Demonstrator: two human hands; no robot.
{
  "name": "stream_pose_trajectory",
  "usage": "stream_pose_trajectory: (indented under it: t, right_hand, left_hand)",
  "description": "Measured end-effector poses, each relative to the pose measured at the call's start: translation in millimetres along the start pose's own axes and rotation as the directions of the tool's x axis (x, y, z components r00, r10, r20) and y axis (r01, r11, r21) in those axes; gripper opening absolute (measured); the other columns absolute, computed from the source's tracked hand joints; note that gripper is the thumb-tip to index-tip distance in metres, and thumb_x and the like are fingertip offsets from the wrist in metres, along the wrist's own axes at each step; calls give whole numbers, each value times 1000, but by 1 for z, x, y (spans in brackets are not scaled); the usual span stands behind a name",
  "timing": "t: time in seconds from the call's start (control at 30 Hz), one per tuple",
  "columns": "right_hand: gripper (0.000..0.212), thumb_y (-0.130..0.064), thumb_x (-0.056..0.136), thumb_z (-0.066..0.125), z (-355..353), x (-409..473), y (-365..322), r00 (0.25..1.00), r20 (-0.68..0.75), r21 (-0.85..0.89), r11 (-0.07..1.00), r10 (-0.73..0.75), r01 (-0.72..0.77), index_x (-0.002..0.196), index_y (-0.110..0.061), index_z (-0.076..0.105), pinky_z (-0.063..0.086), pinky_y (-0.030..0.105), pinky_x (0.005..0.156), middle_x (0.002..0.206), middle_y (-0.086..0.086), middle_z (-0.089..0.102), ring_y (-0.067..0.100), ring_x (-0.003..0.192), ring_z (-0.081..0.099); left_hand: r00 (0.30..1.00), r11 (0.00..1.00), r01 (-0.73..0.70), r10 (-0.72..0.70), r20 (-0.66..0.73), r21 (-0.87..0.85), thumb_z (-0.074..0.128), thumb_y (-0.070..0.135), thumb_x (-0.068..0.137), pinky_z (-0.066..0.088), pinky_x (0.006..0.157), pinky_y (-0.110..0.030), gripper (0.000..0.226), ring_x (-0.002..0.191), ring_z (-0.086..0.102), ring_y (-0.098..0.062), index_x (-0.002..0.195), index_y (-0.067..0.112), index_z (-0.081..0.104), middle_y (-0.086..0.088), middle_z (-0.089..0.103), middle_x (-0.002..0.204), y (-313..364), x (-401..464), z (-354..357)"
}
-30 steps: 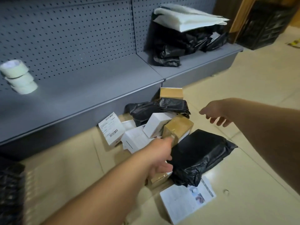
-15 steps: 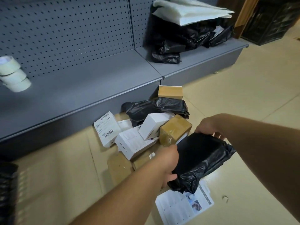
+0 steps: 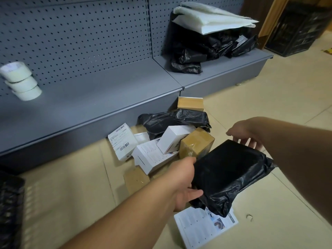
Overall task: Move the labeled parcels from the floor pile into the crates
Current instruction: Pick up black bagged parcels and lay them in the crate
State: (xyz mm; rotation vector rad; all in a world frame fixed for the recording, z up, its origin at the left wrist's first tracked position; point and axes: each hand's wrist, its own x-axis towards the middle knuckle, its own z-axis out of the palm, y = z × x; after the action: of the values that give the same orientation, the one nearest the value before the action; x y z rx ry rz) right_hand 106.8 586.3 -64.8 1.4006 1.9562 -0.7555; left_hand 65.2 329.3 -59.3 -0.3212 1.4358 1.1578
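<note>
A pile of parcels lies on the tiled floor against the grey shelf base. It holds white labeled boxes (image 3: 124, 141), a taped brown box (image 3: 196, 144), another black bag (image 3: 174, 121) and flat cardboard pieces. My left hand (image 3: 185, 184) grips the near left edge of a black plastic-wrapped parcel (image 3: 228, 177), which is lifted and tilted above the floor. My right hand (image 3: 242, 132) is at the parcel's far upper edge with its fingers spread, touching or just off the wrap. A dark crate (image 3: 10, 203) shows blurred at the left edge.
The low grey shelf (image 3: 89, 97) with pegboard back carries three tape rolls (image 3: 21, 81) at left and black bags under white padded mailers (image 3: 212, 18) at right. A printed leaflet (image 3: 203, 227) lies on the floor under the lifted parcel. Stacked black crates (image 3: 294, 27) stand at far right.
Both hands came down onto the black parcel; my left hand took hold of its edge and raised it off the floor, uncovering more of the leaflet. My right hand moved to its far edge.
</note>
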Motion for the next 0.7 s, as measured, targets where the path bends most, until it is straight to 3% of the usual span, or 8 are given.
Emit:
stream_pose_trajectory:
  t: [0.03,0.1,0.2,0.33,0.47,0.6,0.63,0.7]
  right_hand:
    - [52,-44,103,38,-1,-4,-1,1000,8,36,999,16,-17,108,-1,66,59,52,85,104,19,70,39,93,71]
    - [58,-49,101,38,-1,-13,-3,999,20,91,995,28,-30,107,1,67,55,59,89,101,19,71,41,89,72]
    - [63,-53,102,37,-4,-24,-11,1000,9,163,987,6,-8,105,1,68,57,50,80,91,17,70,36,74,69]
    - [63,-56,102,36,-5,-47,-32,999,0,266,963,-51,49,92,-2,66,53,49,86,85,14,66,30,71,62]
    - [55,-54,102,39,-10,-75,-74,986,-48,433,886,-158,163,85,-8,62,56,43,74,68,11,61,26,61,59]
    - [47,-49,104,40,-1,-107,-125,950,-124,583,754,-287,304,81,-12,56,54,33,56,52,8,55,22,45,53]
    - [43,-46,104,42,4,-116,-138,935,-146,623,704,-324,341,83,-11,57,56,32,51,53,8,59,23,44,58]
    - [36,-41,105,45,15,-132,-162,905,-185,682,613,-383,399,95,-10,59,60,36,54,80,10,65,25,66,67]
  left_hand:
    - [1000,1000,-16,16,0,-6,52,38,102,61,88,-41,17,105,67,-32,97,23,56,-16,64,110,1,-3,-4]
    - [998,998,-55,55,6,-12,53,37,101,63,84,-41,16,98,71,-31,104,22,59,-15,69,106,4,-10,-13]
    - [992,992,-124,124,-4,-32,55,35,99,64,65,-37,15,77,76,-27,105,22,60,-14,74,93,9,-24,-31]
    - [974,975,-217,214,-77,-41,57,34,100,58,47,-32,19,59,73,-23,94,17,56,-14,64,92,22,-50,-60]
    - [943,952,-305,302,-138,2,54,39,100,60,63,-34,24,81,68,-25,106,17,62,-10,66,94,38,-68,-102]
    - [902,924,-382,368,-225,-20,51,39,102,59,83,-41,27,88,66,-31,110,14,58,-10,62,102,56,-87,-148]
    - [885,911,-411,393,-249,-23,50,38,102,59,85,-41,28,91,67,-32,116,14,58,-11,63,109,60,-91,-159]
    - [838,875,-483,452,-306,-30,51,36,101,59,86,-39,32,98,69,-31,125,17,62,-10,68,117,65,-98,-180]
